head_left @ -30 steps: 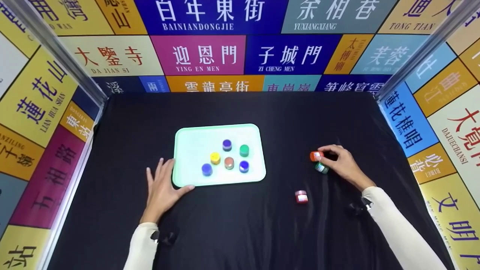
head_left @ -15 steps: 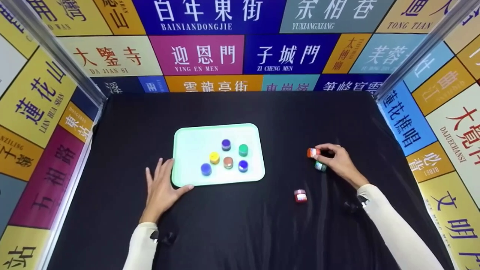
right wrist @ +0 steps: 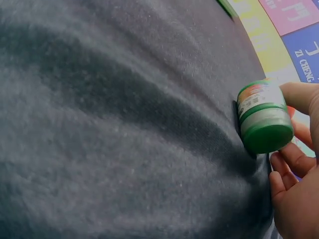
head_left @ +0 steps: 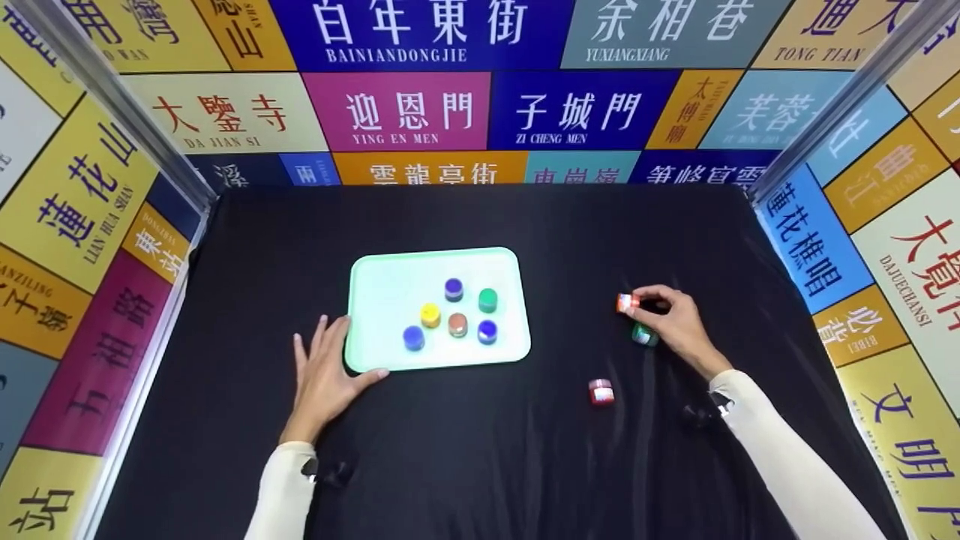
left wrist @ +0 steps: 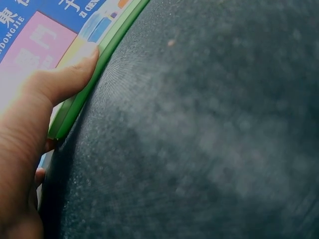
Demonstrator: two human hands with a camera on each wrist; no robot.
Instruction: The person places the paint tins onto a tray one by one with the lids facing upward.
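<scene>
My right hand [head_left: 681, 324] pinches a small orange-red paint jar [head_left: 626, 303] between thumb and fingers. Just below it, close to the thumb, lies a green paint jar [head_left: 643, 334] on its side. That same green jar [right wrist: 264, 119] hides most of the orange one in the right wrist view. At the light green tray's [head_left: 375, 300] lower left corner is my left hand [head_left: 324, 382], fingers extended along the side. Its thumb rests on the tray rim, seen also in the left wrist view, where the tray edge [left wrist: 82, 97] runs beside the thumb.
Inside the tray, toward its right, stand several paint jars, among them a yellow one [head_left: 430, 315], a brown one [head_left: 457, 325] and a green one [head_left: 487, 300]. A red jar [head_left: 601, 392] lies on the black cloth [head_left: 480, 450] right of the tray. Printed panels [head_left: 397, 111] enclose the table.
My right hand has shifted slightly left and away from me with the orange-red jar, drawing it a little apart from the green jar. The left hand and tray stay in place.
</scene>
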